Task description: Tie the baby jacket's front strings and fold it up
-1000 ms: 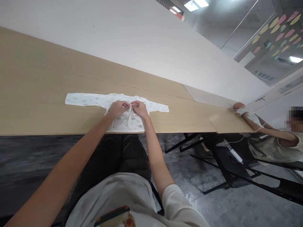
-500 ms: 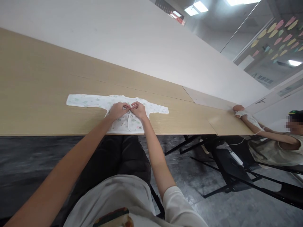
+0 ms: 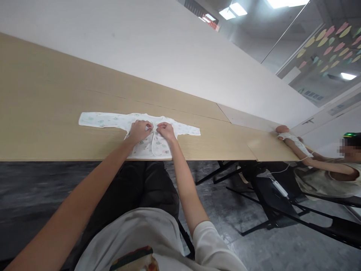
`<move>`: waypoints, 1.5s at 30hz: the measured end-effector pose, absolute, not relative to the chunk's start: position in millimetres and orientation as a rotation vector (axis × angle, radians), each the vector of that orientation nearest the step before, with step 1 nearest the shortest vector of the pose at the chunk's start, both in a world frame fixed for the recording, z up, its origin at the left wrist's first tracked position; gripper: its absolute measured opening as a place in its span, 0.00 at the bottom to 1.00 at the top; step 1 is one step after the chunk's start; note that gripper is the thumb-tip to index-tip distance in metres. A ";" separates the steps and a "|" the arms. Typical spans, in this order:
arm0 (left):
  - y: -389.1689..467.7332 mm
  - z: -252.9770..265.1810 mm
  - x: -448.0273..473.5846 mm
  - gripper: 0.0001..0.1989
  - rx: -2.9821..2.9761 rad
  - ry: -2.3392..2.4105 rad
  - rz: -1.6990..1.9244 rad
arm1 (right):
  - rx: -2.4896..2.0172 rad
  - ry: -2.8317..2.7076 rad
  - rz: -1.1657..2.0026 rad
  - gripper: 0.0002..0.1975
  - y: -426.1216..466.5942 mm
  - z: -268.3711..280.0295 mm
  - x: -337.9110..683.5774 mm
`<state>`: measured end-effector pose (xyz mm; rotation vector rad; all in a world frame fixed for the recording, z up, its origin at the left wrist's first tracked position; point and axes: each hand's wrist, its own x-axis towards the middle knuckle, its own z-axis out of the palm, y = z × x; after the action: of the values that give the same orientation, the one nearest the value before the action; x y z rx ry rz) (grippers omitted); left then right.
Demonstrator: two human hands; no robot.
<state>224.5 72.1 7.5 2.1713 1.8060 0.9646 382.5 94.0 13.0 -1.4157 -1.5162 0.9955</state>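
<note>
A small white baby shirt (image 3: 109, 119) with a pale green print lies spread on the table, sleeves out to both sides and its hem along the front edge. My left hand (image 3: 140, 130) is on the chest, thumb and fingertips pinching the cloth at the front opening. Just across that opening, my right hand (image 3: 166, 130) pinches the other front panel, its fingers closed together. A narrow gap separates the fingertips of both hands. Any fastener between them is too small to make out.
The wooden table (image 3: 50, 82) runs along a white partition (image 3: 113, 41). At the far right a person (image 3: 335, 169) reaches toward a doll (image 3: 295, 141) in white clothing. Black folding chairs (image 3: 275, 203) stand below, a white power strip (image 3: 280, 188) on one.
My fingertips, close together at the shirt's front before, have drawn slightly apart. The shirt stays in place. On the right, the other person's arm has shifted lower along the doll.
</note>
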 end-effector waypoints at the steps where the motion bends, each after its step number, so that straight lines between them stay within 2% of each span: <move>1: 71.8 7.6 224.3 0.15 2.174 1.784 1.004 | -1.411 -1.525 0.991 0.11 94.0 12.7 382.9; 4: 71.8 7.8 224.3 0.16 2.238 1.671 1.065 | -1.420 -1.555 0.960 0.09 92.9 13.4 383.8; 12: 76.0 4.5 221.5 0.14 2.289 1.699 0.889 | -1.432 -1.700 0.894 0.04 92.4 9.8 381.8; 21: 61.1 16.4 220.3 0.15 2.379 1.823 0.806 | -1.329 -1.867 0.794 0.07 69.0 29.1 385.4; 26: 42.4 17.6 214.3 0.18 2.486 1.613 0.636 | -1.354 -2.043 0.712 0.11 35.1 37.7 386.8; 32: 37.0 12.4 218.1 0.20 2.368 1.407 0.744 | -1.468 -2.028 0.722 0.18 27.2 37.1 388.8; 38: 36.2 9.1 218.0 0.17 2.185 1.391 0.836 | -1.449 -1.875 0.876 0.17 28.8 38.0 397.2; 45: 30.8 7.5 220.9 0.16 2.118 1.438 0.883 | -1.428 -1.814 0.917 0.16 28.6 31.7 398.0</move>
<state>220.9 30.8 7.5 2.1177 1.4379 0.8828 398.0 28.6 31.7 -1.4278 -1.8144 0.9172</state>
